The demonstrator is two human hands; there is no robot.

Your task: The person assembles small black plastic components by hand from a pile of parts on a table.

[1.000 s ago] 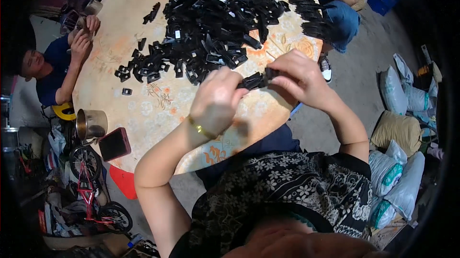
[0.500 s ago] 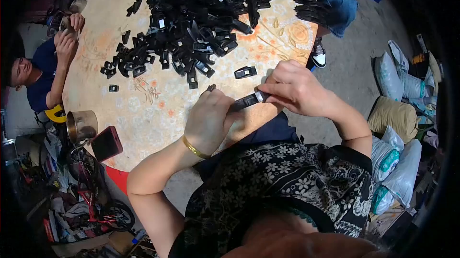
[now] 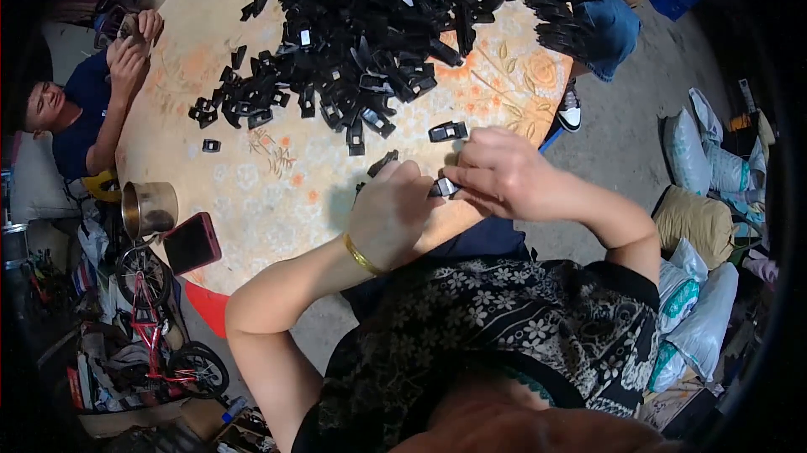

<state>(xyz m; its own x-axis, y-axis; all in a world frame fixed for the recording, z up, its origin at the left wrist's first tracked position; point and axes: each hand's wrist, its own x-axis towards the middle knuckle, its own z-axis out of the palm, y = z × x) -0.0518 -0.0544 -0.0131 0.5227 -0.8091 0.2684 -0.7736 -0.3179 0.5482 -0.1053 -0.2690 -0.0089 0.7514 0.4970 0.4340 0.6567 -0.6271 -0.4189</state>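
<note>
"Pinching what, in the head view?"

"Left hand [image 3: 388,213] and right hand [image 3: 510,174] are closed on one black part [image 3: 444,188], near the table's [image 3: 261,226] edge."

"What could go wrong?"

"If either pinch loosens, it could slip and fall."

"And where is it in the grip?"

"Between both hands' fingertips, mostly hidden, a pale end showing; a loose part [image 3: 448,131] lies just beyond the right hand."

no readable text, labels, numbers, signs

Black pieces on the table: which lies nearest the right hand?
The lone black piece just beyond the right hand; the others on the table lie farther.
</note>
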